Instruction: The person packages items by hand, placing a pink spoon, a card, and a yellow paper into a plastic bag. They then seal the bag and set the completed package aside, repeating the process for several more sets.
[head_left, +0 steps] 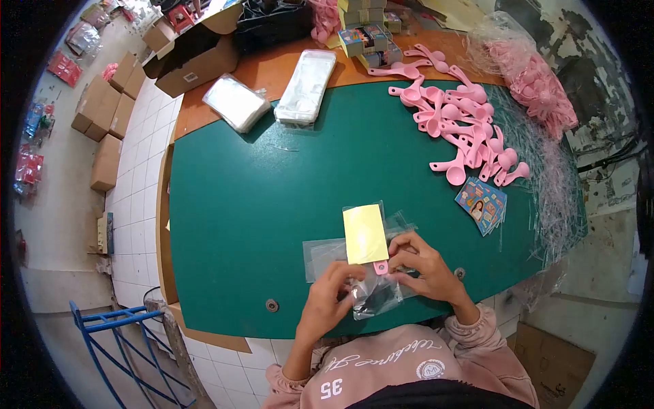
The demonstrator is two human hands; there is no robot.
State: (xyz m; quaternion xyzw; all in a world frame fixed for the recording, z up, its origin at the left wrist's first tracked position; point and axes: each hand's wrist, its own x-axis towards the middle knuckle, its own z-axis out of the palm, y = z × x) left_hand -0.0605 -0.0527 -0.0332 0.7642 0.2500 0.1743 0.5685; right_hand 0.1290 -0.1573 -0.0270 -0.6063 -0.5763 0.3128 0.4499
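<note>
Bag (373, 301): it is clear and crinkly, and it sits at the near edge of the table (272, 191), right in front of me. A yellow card (366, 234) lies flat at its top, and the end of a pink spoon (381, 267) peeps out just under the card. I cannot tell how far in they are.

My left hand (332, 300) is closed and pinches the low part of the bag. My right hand (424, 267) is closed too, and its fingertips pinch the bag's edge beside the spoon.

To do this well, I think I should hold the bag's mouth tight with one hand. Then I should slide the card in straight so it does not bend. The spoon should lie flat against the card. The spoon pile (456, 129) is well apart, far to the right.
</note>
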